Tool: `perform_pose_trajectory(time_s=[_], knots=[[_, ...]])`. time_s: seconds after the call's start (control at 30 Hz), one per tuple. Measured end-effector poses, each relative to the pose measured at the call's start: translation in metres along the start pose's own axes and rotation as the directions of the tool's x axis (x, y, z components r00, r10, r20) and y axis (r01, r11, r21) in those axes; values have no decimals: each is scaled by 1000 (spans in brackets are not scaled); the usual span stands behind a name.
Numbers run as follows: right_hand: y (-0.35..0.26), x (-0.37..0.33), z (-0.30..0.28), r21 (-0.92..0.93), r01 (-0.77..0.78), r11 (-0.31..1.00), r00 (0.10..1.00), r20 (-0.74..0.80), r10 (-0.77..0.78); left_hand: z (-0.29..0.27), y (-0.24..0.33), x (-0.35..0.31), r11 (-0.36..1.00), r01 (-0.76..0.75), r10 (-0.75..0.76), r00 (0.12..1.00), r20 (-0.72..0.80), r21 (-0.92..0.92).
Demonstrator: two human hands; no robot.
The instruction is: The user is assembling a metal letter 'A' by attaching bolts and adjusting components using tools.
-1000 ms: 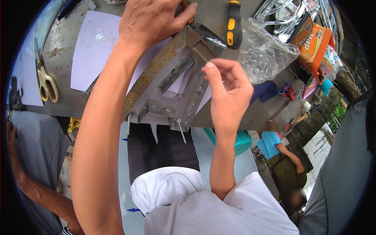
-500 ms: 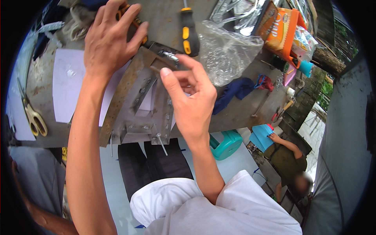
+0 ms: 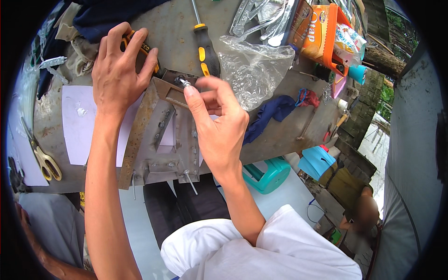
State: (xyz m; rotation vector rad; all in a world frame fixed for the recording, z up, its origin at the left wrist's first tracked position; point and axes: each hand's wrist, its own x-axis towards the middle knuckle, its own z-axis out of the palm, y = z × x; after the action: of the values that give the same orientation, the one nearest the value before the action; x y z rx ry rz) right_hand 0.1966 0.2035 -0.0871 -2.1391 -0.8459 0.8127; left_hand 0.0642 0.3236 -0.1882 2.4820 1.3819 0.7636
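Note:
A welded metal frame (image 3: 151, 166) with rusty flat bars lies at the table's near edge, two thin rods sticking out toward me. At its far end, a shiny bolt (image 3: 185, 82) sits on the bracket. My right hand (image 3: 221, 133) is curled there, thumb and index finger pinched about the bolt's near end; the other fingers are folded behind. Beyond the frame's left bar, my left hand (image 3: 116, 74) wraps round a black-and-yellow tool (image 3: 156, 67), mostly hidden under the palm. A black-and-yellow screwdriver (image 3: 206, 49) lies just beyond my right hand.
Clear plastic bag (image 3: 254, 70), dark blue cloth (image 3: 268, 116) and an orange basket (image 3: 329, 42) with packages are to the right. Scissors (image 3: 44, 161) and light purple sheets (image 3: 77, 126) lie left. A teal stool (image 3: 270, 175) stands below the edge. Other people are at lower left and right (image 3: 347, 186).
My right thumb and index finger have drawn in around the bolt. My left hand has shifted slightly left with the tool. The view has moved, so the table sits lower in it.

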Motion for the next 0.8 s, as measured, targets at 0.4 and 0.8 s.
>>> perform_pose_trajectory(time_s=[0.4,0.8], knots=[[12,3,5,73,28,997,999,15,-29,-8,0,4,998,-25,26,1000,13,-60],[10,5,7,58,43,997,999,-25,-42,-4,-3,0,995,-37,35,999,-22,-92]])
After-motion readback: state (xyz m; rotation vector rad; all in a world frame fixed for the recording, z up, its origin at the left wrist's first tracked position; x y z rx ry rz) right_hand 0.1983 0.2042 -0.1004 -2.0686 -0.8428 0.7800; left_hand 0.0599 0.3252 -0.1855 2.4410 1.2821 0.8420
